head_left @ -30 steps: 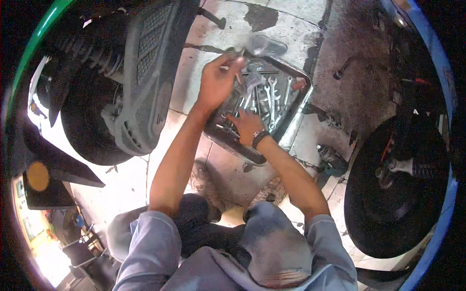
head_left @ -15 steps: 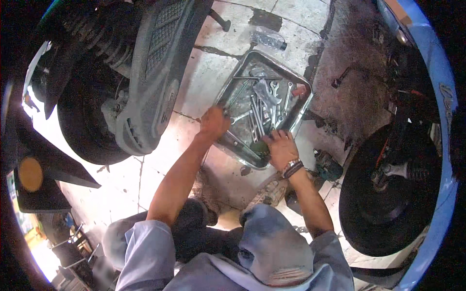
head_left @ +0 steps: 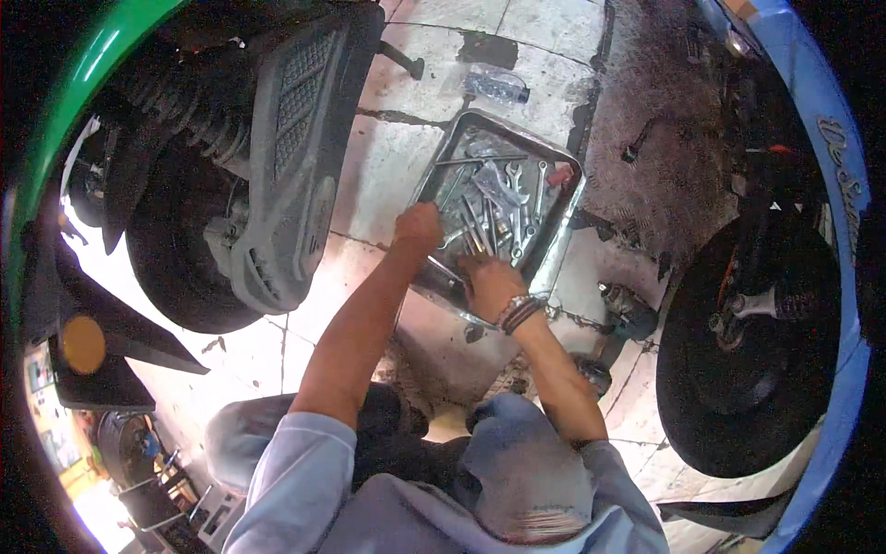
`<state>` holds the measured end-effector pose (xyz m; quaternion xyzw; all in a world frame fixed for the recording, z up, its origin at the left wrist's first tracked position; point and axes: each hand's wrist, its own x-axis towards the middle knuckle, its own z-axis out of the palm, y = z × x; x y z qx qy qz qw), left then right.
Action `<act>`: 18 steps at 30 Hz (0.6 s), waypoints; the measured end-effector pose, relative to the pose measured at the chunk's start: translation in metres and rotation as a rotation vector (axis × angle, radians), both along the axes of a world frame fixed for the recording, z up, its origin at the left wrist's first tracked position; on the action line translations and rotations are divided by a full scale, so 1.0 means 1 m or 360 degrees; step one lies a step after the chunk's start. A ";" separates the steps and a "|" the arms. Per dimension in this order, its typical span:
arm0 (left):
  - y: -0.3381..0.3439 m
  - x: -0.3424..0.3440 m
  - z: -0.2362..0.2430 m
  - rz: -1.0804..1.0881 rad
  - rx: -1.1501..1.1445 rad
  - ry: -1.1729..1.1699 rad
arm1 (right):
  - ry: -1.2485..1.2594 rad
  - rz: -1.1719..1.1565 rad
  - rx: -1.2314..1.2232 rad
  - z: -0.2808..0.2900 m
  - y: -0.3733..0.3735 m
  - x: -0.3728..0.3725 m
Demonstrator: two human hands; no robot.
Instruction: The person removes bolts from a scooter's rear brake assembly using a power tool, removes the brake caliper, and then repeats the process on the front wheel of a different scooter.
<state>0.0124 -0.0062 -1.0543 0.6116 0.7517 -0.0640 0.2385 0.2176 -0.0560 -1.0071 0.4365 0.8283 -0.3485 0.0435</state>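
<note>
A rectangular metal tray sits on the floor in front of me, holding several wrenches, rods and other hand tools. My left hand is closed on the tray's left rim. Inside the near part of the tray is my right hand, palm down, its fingers curled in at the near ends of the tools. What those fingers hold, if anything, is hidden beneath them. Among the tools lie a crumpled clear plastic bag and a small red piece.
On the left stands a motorbike's rear end with a grey ribbed cover and a black wheel. Another wheel and blue bodywork stand right. A dark green power tool lies right of the tray. Beyond it is a clear plastic packet.
My right hand has moved left and deeper into the tray, from its near right corner to the tool ends. The left hand stays at the left rim. The view has shifted slightly.
</note>
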 end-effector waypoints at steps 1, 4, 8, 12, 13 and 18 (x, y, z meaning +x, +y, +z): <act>0.001 0.003 0.001 -0.0038 0.0037 0.0047 | 0.0059 -0.0044 -0.0016 -0.001 -0.001 -0.001; 0.011 0.003 0.005 -0.0074 -0.0030 0.0081 | -0.0030 0.0030 -0.0054 0.003 -0.006 0.001; 0.004 0.000 0.000 -0.0051 0.0046 -0.0008 | -0.0140 0.0139 -0.0091 0.007 -0.008 0.004; -0.003 -0.003 -0.012 -0.0100 0.0156 0.0013 | 0.0094 0.0001 0.0055 -0.009 -0.019 0.005; -0.003 -0.007 -0.012 -0.0134 0.0154 0.0003 | 0.0091 0.0001 0.0019 -0.006 -0.018 0.001; 0.000 0.000 -0.013 -0.0292 0.0066 0.0071 | -0.0003 0.0065 -0.0156 0.009 -0.010 0.002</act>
